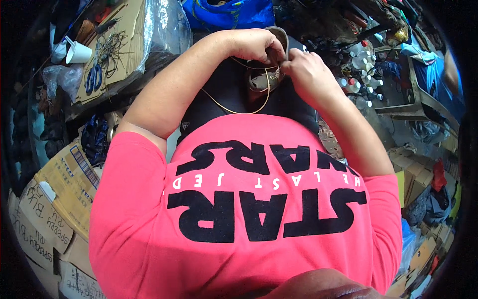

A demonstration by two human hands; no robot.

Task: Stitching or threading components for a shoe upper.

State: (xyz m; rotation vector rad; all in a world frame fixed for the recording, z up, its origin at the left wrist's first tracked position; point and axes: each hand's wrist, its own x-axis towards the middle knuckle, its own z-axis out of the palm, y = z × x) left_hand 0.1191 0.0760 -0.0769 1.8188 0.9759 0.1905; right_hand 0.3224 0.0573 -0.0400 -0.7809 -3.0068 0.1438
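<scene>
A brown shoe [259,81] rests over my dark-trousered lap, between my two hands. From the shoe a long tan lace [269,94] hangs in a loop and trails left across my thigh. My left hand [261,46] is closed, its bent fingers gripping at the shoe's opening. On the other side, my right hand [307,69] is closed with thumb and fingertips pinched at the shoe's edge. My fingers hide part of the shoe's upper, and whether either hand also pinches the lace is too small to tell.
Scissors [93,77], a white cup [78,52] and a tangle of dark strands [113,50] lie on cardboard at the left. A blue bag [229,14] lies ahead. Several bottles [361,62] stand at the right. Cardboard boxes [64,184] fill the lower left.
</scene>
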